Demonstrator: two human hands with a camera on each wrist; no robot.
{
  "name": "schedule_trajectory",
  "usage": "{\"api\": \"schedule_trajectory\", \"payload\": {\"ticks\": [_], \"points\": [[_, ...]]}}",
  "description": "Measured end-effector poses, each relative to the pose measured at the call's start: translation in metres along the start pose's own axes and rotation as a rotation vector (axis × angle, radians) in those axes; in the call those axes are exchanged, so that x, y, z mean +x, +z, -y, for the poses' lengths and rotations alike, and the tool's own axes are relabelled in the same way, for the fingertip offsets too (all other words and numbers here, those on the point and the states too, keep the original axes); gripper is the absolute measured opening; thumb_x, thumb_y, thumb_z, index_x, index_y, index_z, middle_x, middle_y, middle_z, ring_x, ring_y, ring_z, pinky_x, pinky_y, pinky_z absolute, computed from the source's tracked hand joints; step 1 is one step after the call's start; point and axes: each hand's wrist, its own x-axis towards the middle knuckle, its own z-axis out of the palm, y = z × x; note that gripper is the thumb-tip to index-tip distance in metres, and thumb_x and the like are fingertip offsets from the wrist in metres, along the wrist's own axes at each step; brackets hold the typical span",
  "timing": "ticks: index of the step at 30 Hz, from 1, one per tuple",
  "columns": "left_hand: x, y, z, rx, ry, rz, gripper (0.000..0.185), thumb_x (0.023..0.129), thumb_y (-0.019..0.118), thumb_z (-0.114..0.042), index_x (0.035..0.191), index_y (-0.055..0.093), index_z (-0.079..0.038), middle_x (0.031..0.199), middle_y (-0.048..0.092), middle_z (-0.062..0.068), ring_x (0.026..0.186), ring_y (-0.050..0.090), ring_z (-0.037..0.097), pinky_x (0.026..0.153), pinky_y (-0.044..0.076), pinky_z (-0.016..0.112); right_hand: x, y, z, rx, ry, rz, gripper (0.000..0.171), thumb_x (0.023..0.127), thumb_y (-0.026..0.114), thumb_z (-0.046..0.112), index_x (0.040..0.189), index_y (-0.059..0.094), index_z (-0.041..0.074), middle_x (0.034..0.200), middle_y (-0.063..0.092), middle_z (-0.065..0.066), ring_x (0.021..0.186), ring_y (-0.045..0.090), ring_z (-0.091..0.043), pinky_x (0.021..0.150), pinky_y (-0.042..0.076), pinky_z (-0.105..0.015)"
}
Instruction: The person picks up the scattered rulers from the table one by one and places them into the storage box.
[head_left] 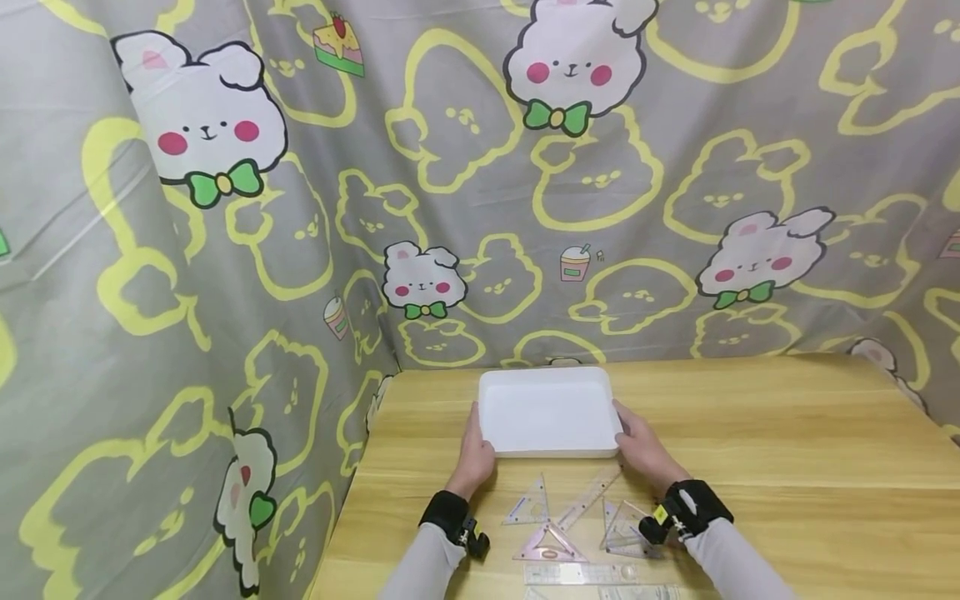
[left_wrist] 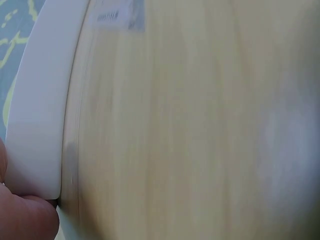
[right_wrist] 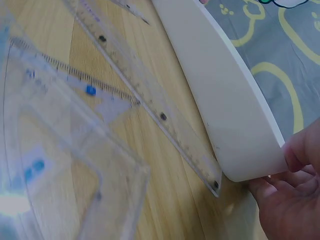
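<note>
- Straight ruler (head_left: 581, 573) is lying along the near edge of the tabletop (head_left: 787, 433); clear set squares (head_left: 550, 546) are lying just beyond it, between the wrists.
- Long clear ruler (right_wrist: 150, 102) is lying at a slant, its far end just beside the tray's near right corner.
- Left hand (head_left: 476, 454) is gripping the left near corner of the white tray (head_left: 547, 412), fingers curled round the rim.
- Right hand (head_left: 643, 450) is gripping the right near corner likewise.
- Tray is sitting flat toward the tabletop's far left, near the rabbit-print cloth (head_left: 300, 208) hanging behind.
</note>
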Motion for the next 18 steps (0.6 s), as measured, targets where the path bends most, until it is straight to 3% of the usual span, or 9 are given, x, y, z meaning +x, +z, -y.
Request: {"api": "schedule_trajectory", "payload": {"ticks": [5,11,18], "points": [[-0.003,0.009,-0.004,-0.011,0.008,0.006,0.075,0.093,0.031,0.018,0.164,0.012,0.006,0.172,0.015,0.025,0.159,0.014,0.040,0.127,0.015,0.056,-0.006,-0.009,-0.001,-0.017,0.013,0.000,0.072,0.099,0.035,-0.009,0.163,0.002,-0.008,0.170,0.001,-0.032,0.157,0.002,-0.049,0.125,0.009,-0.061],[-0.002,0.017,-0.007,-0.006,0.027,0.020,0.074,0.094,0.031,0.017,0.165,0.011,0.005,0.172,0.015,0.024,0.160,0.015,0.037,0.127,0.015,0.054,-0.009,-0.018,-0.005,0.040,0.011,0.012,0.073,0.099,0.035,-0.010,0.162,-0.001,-0.008,0.170,-0.002,-0.032,0.157,0.000,-0.050,0.125,0.007,-0.062],[0.003,0.028,-0.017,0.015,0.067,0.046,0.073,0.094,0.031,0.017,0.163,0.011,0.008,0.171,0.016,0.028,0.159,0.016,0.040,0.127,0.016,0.055,-0.014,-0.031,-0.010,-0.035,-0.041,-0.018,0.069,0.101,0.036,-0.010,0.160,0.002,-0.013,0.167,0.001,-0.037,0.155,0.003,-0.054,0.123,0.010,-0.065]]}}
